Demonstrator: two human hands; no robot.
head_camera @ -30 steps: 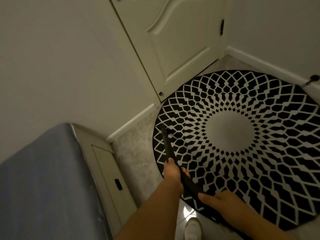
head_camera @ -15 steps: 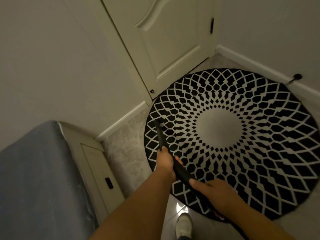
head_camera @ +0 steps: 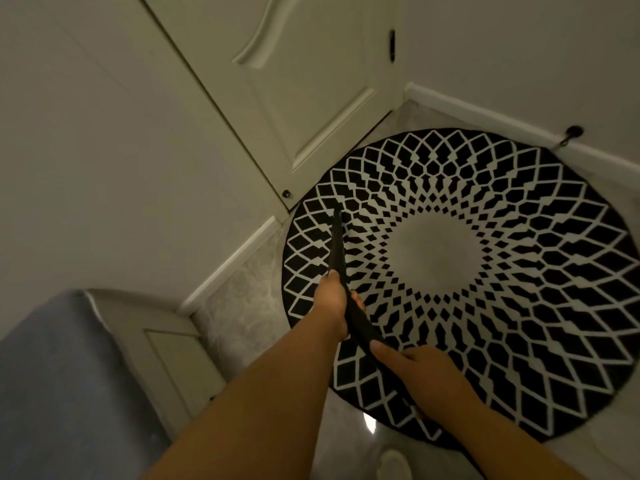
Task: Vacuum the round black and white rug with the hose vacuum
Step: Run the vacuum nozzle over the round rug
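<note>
The round black and white rug lies on the floor in the corner by the door. A black vacuum nozzle slants down onto the rug's left part, its tip touching the pattern near the left rim. My left hand grips the nozzle partway along. My right hand holds the black hose end further back, over the rug's near edge. The rest of the hose runs under my right forearm and is hidden.
A closed cream door stands behind the rug, with a white baseboard on the left wall. A bed with a blue cover and cream frame sits at lower left. A dark doorstop is on the right baseboard. My shoe is on the glossy floor.
The nozzle tip has slid farther away from me across the rug's left part, toward the door. Both hands followed it forward, and the view shifted so the rug sits lower and more centred.
</note>
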